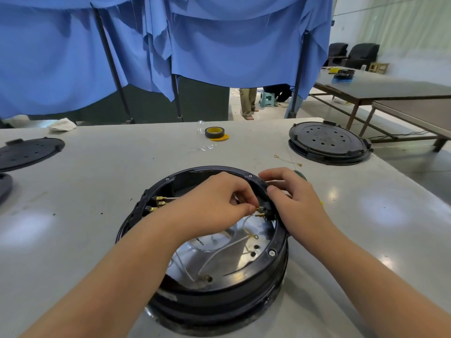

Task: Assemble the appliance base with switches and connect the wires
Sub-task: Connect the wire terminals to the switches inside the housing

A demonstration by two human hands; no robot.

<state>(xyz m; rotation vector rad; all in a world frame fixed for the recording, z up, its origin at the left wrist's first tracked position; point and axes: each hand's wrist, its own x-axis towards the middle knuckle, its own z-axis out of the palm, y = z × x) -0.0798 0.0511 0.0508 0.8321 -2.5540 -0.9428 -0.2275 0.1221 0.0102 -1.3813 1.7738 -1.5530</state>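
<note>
Blue cloth sheets (219, 45): draped over dark poles behind the table, hanging in folds across the back of the room.

Pale grey worktable (97, 181): broad, glossy top with scattered light reflections and small dark specks.

Brown side tables (390, 90): two, well apart at the far right.

Round black plastic appliance base (273, 269): upturned near the front middle of the worktable, open side up, a shiny metal plate inside with thin white wires (219, 252) curling over it. Brass terminals (159, 198) sit on a black part at the inner left wall.

Black perforated round covers: one (328, 142) stacked at the far right of the worktable; another (29, 152) at the far left edge.

Left hand (214, 203): reaches over the base's opening, thumb and forefinger pinched on a small brass connector (256, 209) at a wire end, held against the small black switch (264, 211) on the inner right wall.

Right hand (292, 198): lies over the right rim of the base, fingers curled round the rim beside the switch, thumb pointing inward.

Roll of black tape with yellow core (214, 132): lying flat at the far middle, on a yellow disc, clear wrapping just beside it.

Crumpled white rag (63, 125): at the far left edge.

Loose thin yellowish wire with ring ends (288, 161): on the tabletop between the base and the right cover.

Green object (300, 175): mostly hidden behind the right hand; cannot tell what it is.
</note>
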